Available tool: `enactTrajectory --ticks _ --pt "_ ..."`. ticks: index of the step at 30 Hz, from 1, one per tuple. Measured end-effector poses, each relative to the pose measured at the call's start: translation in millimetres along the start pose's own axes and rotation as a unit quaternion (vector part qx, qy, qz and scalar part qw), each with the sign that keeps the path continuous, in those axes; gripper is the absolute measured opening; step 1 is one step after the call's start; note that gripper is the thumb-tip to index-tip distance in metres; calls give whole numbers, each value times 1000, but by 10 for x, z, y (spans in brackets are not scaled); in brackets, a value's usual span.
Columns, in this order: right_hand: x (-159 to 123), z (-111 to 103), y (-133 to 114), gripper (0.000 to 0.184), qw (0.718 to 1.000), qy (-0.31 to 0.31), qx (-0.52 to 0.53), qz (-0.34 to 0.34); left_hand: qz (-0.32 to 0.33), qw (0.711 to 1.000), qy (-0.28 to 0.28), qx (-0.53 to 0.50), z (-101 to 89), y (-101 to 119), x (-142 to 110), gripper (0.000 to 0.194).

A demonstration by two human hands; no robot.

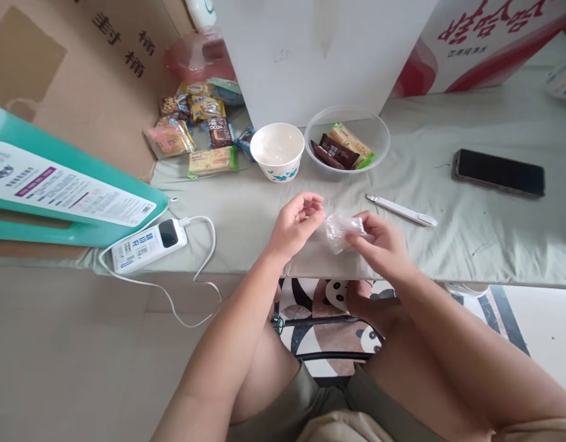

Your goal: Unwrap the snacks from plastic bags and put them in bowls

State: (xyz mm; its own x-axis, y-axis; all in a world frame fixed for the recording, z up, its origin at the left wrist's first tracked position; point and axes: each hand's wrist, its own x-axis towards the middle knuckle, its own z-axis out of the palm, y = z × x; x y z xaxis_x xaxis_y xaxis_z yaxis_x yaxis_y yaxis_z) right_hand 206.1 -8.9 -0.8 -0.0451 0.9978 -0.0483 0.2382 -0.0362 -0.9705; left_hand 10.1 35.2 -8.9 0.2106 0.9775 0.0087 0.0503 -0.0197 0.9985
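Observation:
My right hand (379, 242) pinches a crumpled clear plastic wrapper (341, 232) between thumb and fingers, just above the table's front edge. Close by on its left is my left hand (296, 224), its fingers loosely curled with a gap to the thumb, and I see nothing held in it. The thumb tip comes near the wrapper's left side. Beyond my hands stand a white paper bowl (277, 150) with a blue pattern and a clear plastic bowl (379, 138) containing a few wrapped snacks (341, 150). A white utility knife (403, 210) lies right of the wrapper.
Several packaged snacks (213, 161) are piled at the back left. A green jug (57, 178) and a white power bank (147, 245) with a cable occupy the left side. A black phone (499, 173) lies at right. White boxes (320, 67) line the back.

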Motion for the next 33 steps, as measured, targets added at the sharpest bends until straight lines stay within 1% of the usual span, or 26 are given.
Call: enactTrajectory --ticks 2,3,4,6,7,8,10,12,13,15,17,18,20,22,23,24,26,28,29,31,33 --pt "40 -4 -36 19 998 55 -16 -2 50 991 102 76 -132 -46 122 25" --pt "65 2 -55 18 997 76 -21 -7 82 976 157 127 -208 -77 195 30" --pt "89 15 -73 17 996 90 -24 -12 113 957 200 178 -285 -114 272 39" --pt "123 70 -93 17 996 91 -18 -18 148 924 251 247 -418 -193 423 54" --pt "127 108 -91 17 996 84 -14 -16 151 916 263 264 -468 -229 486 55" --pt "122 150 -82 18 997 77 -9 -11 146 913 265 273 -505 -255 533 51" --pt "95 228 -42 19 998 70 -8 7 138 918 249 276 -547 -265 566 34" --pt "68 274 11 19 997 72 -12 19 150 923 228 271 -567 -214 506 19" --pt "64 280 39 17 997 77 -12 17 165 923 220 268 -577 -171 445 16" --pt "80 256 96 14 995 97 3 -7 189 926 196 263 -604 -75 287 15" --pt "117 200 152 13 990 130 36 -45 202 940 141 237 -635 4 116 11" --pt "137 166 178 13 986 149 52 -60 200 947 111 225 -648 32 36 10" --pt "161 102 218 15 979 178 72 -71 192 954 56 225 -655 63 -92 9" --pt "157 57 234 15 979 176 75 -63 181 950 28 252 -628 75 -172 14" --pt "144 43 232 14 982 162 73 -58 175 947 30 269 -600 80 -193 18" --pt "126 35 223 14 986 143 69 -54 168 943 44 286 -564 87 -206 20" --pt "84 34 194 13 991 109 60 -53 149 930 100 320 -478 112 -213 17" --pt "44 44 157 11 993 86 58 -54 131 908 154 366 -389 152 -216 16" --pt "29 52 138 10 994 79 58 -53 123 896 170 391 -348 179 -220 18" --pt "9 68 102 9 995 66 57 -53 113 874 181 437 -278 239 -238 19" --pt "4 83 69 8 995 52 56 -63 112 857 187 467 -224 295 -265 15"
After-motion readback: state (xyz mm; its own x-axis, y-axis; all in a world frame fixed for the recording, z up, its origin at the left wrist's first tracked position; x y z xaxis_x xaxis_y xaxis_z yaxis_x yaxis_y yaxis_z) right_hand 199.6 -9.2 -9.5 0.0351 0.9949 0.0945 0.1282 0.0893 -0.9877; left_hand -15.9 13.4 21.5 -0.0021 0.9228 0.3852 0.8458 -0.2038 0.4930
